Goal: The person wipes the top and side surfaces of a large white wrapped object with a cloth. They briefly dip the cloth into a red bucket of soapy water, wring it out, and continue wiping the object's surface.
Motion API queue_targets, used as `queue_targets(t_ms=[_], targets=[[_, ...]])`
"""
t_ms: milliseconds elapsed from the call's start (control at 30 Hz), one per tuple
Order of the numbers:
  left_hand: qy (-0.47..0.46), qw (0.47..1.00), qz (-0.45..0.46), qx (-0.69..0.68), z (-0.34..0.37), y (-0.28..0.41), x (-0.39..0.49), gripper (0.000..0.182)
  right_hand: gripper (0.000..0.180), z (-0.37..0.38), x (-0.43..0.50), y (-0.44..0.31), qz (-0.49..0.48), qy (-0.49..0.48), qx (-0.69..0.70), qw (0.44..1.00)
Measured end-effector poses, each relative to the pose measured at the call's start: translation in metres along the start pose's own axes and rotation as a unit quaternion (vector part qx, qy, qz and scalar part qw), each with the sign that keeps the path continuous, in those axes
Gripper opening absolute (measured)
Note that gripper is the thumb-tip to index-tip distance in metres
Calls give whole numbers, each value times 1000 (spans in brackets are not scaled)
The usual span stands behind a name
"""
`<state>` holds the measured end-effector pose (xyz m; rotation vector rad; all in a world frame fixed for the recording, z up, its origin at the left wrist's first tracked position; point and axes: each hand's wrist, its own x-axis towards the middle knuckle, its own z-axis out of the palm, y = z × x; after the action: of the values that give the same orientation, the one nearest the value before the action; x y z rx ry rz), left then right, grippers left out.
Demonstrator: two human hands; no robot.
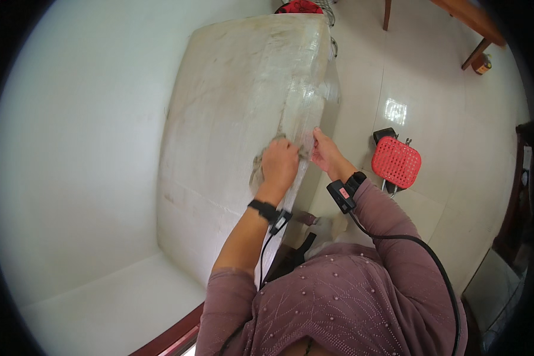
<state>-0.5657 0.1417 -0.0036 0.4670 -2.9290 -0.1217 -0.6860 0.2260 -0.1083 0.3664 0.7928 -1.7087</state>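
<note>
A large box-like piece (222,111) wrapped in clear plastic film lies before me, its pale top marked with brownish smudges. My left hand (281,162) presses a crumpled greyish cloth (256,173) onto this top near the right-hand edge. The fingers are curled over the cloth and hide part of it. Just to the right, my right hand (327,151) is at the side edge of the wrapped piece, thumb uppermost. Its fingertips are partly hidden against the film, so whether they pinch it is unclear.
A white wall (84,133) runs along the left. On the tiled floor to the right stands a red perforated stool seat (396,162) with metal legs. Wooden furniture (471,22) and a bottle-like container (481,64) are at upper right. A red patterned item (300,7) shows beyond the far end.
</note>
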Motion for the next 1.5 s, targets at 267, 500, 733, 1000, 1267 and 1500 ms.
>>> queue_targets(t_ms=[267, 500, 733, 1000, 1267, 1500], targets=[[-124, 984, -125, -40, -60, -7, -123, 21, 50, 0, 5, 2, 21, -34, 40, 998], [-94, 986, -117, -69, -37, -17, -103, 20, 52, -1, 5, 3, 8, -44, 32, 998], [63, 975, -170, -129, 2, -30, 6, 12, 49, 1, -1, -8, 11, -25, -21, 999], [-53, 955, -269, -112, -44, -43, -115, 14, 47, 2, -6, 2, 30, -23, 26, 999], [25, 986, -147, -69, 6, -32, 41, 16, 39, -14, 8, 6, 31, -3, -37, 999], [-53, 992, -90, -75, -22, 5, -1, 17, 39, -19, 11, 9, 50, 6, -57, 997]])
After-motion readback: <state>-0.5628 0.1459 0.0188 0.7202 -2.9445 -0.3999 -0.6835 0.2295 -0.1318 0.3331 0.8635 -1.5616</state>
